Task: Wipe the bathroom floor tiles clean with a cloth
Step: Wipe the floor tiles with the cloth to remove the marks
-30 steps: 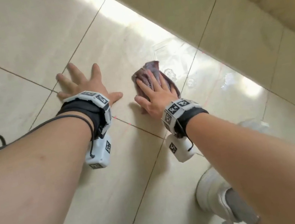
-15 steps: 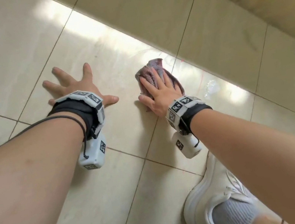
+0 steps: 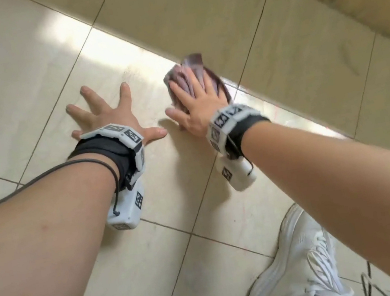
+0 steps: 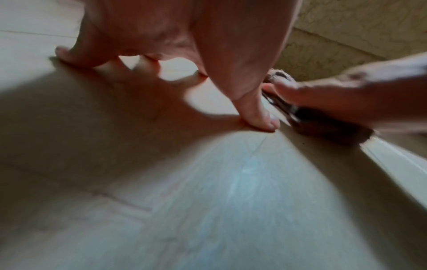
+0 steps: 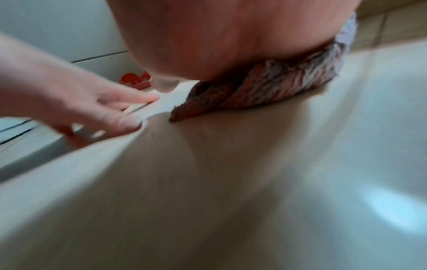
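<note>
Floor tiles [image 3: 11, 88]; right hand [image 3: 197, 106] presses cloth [image 3: 194, 66].

Head view: you're looking steeply down on the floor tiles [image 3: 21, 73] | wrist views: skimming low, close | shared: cloth [image 3: 192, 76], both hands.

Both bare forearms reach forward and down, each with a marker-tagged band strapped at the wrist. The left hand [image 3: 111, 115] lies palm down with fingers spread wide and straight, thumb pointing toward the other hand, fingertips pressed flat. The right hand [image 3: 197, 103] also lies palm down, fingers straight and close together, thumb out to the left, near the left thumb but apart.
</note>
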`<state>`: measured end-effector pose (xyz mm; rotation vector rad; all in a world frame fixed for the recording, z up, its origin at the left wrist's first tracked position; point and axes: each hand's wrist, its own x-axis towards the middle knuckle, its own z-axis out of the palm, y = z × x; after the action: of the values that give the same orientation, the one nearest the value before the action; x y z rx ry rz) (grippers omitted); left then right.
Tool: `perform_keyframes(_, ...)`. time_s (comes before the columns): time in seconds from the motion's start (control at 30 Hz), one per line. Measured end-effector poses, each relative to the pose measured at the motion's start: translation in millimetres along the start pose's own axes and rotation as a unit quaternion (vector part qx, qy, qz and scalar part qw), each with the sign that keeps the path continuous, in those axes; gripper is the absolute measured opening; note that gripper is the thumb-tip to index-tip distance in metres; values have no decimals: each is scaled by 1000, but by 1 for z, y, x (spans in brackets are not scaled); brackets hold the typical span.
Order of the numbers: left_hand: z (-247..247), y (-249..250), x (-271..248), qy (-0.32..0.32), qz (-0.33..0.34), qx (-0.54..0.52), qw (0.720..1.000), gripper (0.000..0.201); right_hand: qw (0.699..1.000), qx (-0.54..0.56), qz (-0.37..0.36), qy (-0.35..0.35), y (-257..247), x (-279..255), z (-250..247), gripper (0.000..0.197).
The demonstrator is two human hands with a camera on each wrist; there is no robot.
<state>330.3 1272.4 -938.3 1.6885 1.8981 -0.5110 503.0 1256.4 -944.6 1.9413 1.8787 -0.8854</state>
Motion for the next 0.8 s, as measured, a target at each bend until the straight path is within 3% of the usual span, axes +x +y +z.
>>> perform_keyframes(0.13,-3,1,-3,-16,-5,7,1000,121,998,2,53,28,54,-12,-2,67)
perform_keyframes(0.3,0,1,1,-13,-7,11,1000,121,988,-19,138,62,64,45,-55,81)
perform_keyframes(0.37,0,0,1,-10,-7,12,1000,120,990,4,136,29,38,61,-57,88)
perform_keyframes(0.5,1,0,1,-1,-6,10,1000,120,1000,6,14,3,-18,28,-22,75)
perform_keyframes(0.6,0,1,-1,5,-6,16,1000,121,999,-20,-32,-13,-6,-16,10,69)
perform_keyframes(0.7,-1,2,-2,-2,1,8,1000,121,999,-33,11,4,38,-26,10,67)
perform_keyframes(0.8,0,0,-2,-2,3,7,1000,121,996,-10,88,20,49,-1,-11,70)
